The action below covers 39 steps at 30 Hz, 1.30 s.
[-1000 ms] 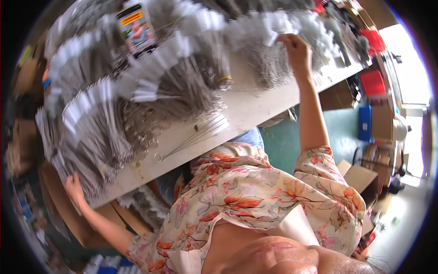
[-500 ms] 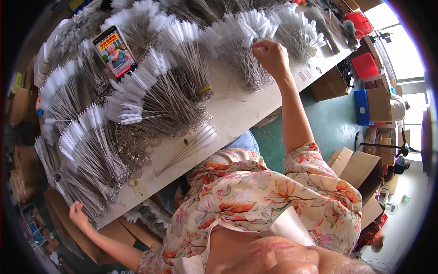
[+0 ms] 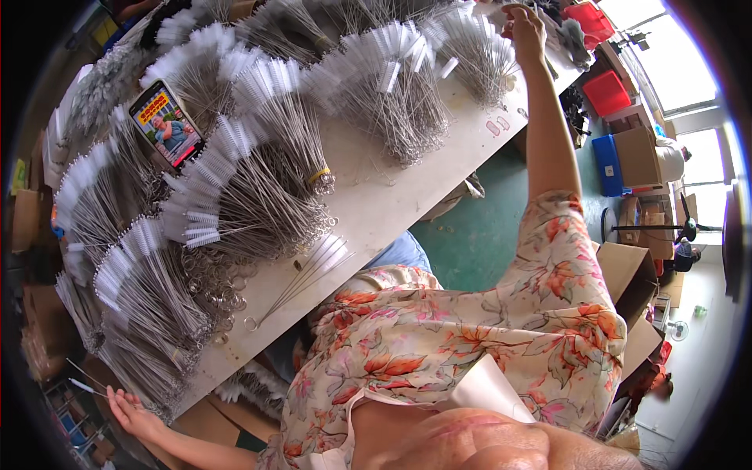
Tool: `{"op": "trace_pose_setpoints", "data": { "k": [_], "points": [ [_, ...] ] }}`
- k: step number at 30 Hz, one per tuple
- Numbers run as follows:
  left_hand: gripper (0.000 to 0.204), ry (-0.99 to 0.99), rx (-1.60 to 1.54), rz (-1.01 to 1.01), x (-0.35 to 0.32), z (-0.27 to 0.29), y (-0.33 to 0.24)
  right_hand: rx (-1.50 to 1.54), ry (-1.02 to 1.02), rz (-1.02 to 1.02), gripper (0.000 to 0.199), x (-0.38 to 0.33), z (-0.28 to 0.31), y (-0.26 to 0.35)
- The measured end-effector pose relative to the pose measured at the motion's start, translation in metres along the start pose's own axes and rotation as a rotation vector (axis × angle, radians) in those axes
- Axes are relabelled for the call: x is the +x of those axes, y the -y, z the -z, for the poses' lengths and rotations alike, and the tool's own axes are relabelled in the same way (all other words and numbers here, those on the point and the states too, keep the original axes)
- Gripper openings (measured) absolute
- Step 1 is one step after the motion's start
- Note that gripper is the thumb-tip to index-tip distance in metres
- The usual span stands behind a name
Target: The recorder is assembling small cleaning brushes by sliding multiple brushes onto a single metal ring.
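Note:
My left hand [image 3: 135, 413] is off the table's near left corner, its fingers stretched and spread. Just beyond the fingertips are thin wire brushes [image 3: 83, 385], one with a white bristle tip; they look loose rather than gripped. My right arm reaches to the table's far right end. There my right hand [image 3: 525, 33] has its fingers bent inward, and whatever is in them is hidden. Beside it lies a fanned bundle of white-bristled wire brushes [image 3: 479, 66]. More such bundles [image 3: 258, 176] cover the table, their looped wire ends toward me. A few single brushes [image 3: 301, 278] lie near the front edge.
A phone [image 3: 166, 124] showing a picture rests on the brushes. Metal rings [image 3: 215, 282] are heaped on the white table [image 3: 368, 200]. Cardboard boxes [image 3: 627, 274], red bins [image 3: 605, 92], a blue bin [image 3: 608, 166] and a standing fan [image 3: 688, 227] are off to the right.
My right hand has moved from the middle bundle to the far right end of the table. My left hand has opened from a closed shape, and thin brushes now show beyond its fingers.

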State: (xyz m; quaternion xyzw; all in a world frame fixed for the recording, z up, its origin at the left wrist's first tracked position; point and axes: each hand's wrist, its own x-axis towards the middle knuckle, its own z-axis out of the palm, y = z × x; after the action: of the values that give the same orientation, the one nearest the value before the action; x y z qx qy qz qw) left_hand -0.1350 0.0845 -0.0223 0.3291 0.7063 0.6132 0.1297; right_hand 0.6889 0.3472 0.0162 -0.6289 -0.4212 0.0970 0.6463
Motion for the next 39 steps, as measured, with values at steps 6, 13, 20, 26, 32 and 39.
{"op": "trace_pose_setpoints", "data": {
  "k": [6,13,20,26,32,39],
  "points": [
    [0.038,0.017,-0.056,0.170,-0.024,-0.021,-0.002,-0.935,0.163,0.042,0.028,0.062,0.056,-0.106],
    [0.037,0.057,-0.082,0.255,-0.040,-0.024,-0.002,-1.077,0.313,0.004,0.029,0.039,0.038,-0.115],
    [0.032,0.101,-0.333,0.223,-0.042,-0.037,0.009,-1.054,-0.008,0.191,0.024,0.054,0.056,-0.098],
    [0.027,0.279,-0.287,0.212,-0.088,-0.099,-0.038,0.198,0.029,0.264,0.027,-0.012,-0.001,0.056],
    [0.027,0.839,-0.381,-0.241,-0.187,-0.217,-0.104,0.751,0.952,0.158,0.021,-0.214,-0.076,0.119],
    [0.031,0.831,-0.419,-0.584,-0.217,-0.281,-0.085,0.590,1.067,0.485,0.036,-0.331,-0.095,0.156]
  ]
}}
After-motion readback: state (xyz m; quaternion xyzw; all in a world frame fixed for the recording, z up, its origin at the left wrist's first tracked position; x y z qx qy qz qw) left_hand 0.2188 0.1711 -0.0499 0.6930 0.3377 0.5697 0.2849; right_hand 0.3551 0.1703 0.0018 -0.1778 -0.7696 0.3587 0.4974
